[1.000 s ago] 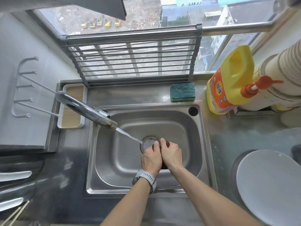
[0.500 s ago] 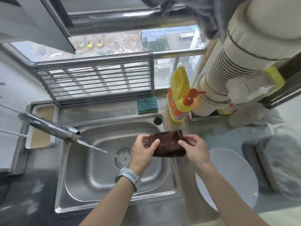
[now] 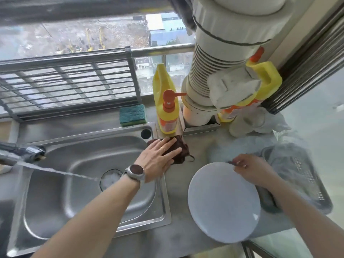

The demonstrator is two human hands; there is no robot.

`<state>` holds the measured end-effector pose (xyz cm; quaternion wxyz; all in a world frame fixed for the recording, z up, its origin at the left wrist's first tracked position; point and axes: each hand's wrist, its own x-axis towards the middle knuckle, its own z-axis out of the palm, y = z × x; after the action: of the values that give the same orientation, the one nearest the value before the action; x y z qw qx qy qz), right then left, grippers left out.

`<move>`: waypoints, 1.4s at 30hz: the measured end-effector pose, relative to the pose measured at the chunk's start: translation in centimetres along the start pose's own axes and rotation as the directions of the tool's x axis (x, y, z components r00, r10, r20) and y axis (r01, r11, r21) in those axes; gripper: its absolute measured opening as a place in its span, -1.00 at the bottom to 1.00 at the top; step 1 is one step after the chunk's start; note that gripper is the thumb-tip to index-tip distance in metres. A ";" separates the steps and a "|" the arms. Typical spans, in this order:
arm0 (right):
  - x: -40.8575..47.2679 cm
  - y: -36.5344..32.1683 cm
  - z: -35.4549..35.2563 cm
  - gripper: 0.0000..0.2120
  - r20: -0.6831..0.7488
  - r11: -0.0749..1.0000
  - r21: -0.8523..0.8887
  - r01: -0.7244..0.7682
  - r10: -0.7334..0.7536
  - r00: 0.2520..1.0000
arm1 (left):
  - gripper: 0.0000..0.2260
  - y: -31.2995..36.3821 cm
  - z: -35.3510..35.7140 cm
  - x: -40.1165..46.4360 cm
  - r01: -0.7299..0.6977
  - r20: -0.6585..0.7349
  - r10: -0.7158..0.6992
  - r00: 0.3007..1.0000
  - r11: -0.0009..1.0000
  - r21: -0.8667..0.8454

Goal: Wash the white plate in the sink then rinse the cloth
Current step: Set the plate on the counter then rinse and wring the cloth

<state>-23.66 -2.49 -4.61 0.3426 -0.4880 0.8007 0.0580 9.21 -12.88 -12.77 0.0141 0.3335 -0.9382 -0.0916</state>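
1. Chrome tap spout [image 3: 22, 152]: left of the stainless steel sink [image 3: 55, 194], water running in a thin stream to the round drain [image 3: 110, 178] in the sink's floor.
2. Green scouring sponge [image 3: 132, 114]: on the ledge behind the sink's back rim.
3. Your left hand [image 3: 158, 157]: past the sink's right rim, palm down, fingers straight and spread, pressing flat on the dark brown crumpled cloth [image 3: 181, 152]. Nothing gripped. A watch sits on that wrist.
4. That cloth: on the steel counter [image 3: 178, 237], just right of the sink's back right corner, touching the base of the yellow pump bottle [image 3: 165, 110].
5. Round white plate [image 3: 223, 202]: on the counter right of the sink, its near edge overhanging the counter's front.
6. Your right hand [image 3: 249, 169]: right of the sink at the plate's far rim, fingers curled, pinching that rim.
7. Second yellow jug [image 3: 260, 86]: far right of the sink, beside the ribbed white pipe [image 3: 214, 71].
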 end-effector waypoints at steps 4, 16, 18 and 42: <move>0.2 3.1 -0.4 -0.88 0.135 0.996 0.056 0.067 -0.074 0.988 | -0.54 -1.3 0.4 1.1 -0.097 0.063 0.092 0.994 0.992 0.081; -5.5 8.5 -1.4 -0.82 0.077 0.775 0.626 -0.088 0.052 0.996 | -0.51 7.0 2.7 -5.2 -0.024 0.043 0.025 0.999 1.000 -0.004; -7.0 9.0 -2.3 -0.82 0.064 0.678 0.726 -0.115 0.099 0.993 | -0.47 9.4 3.1 -7.1 -0.031 0.049 0.032 0.998 0.999 -0.015; -13.7 11.1 -6.1 -0.30 -0.124 0.160 0.985 0.069 0.362 0.924 | -0.48 13.8 3.7 9.3 0.133 0.153 -0.116 0.981 0.985 -0.107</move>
<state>-31.87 10.78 5.61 0.4265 -0.0737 0.7377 -0.5182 -6.94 -7.66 -14.25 -0.0410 0.3825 -0.9070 -0.1714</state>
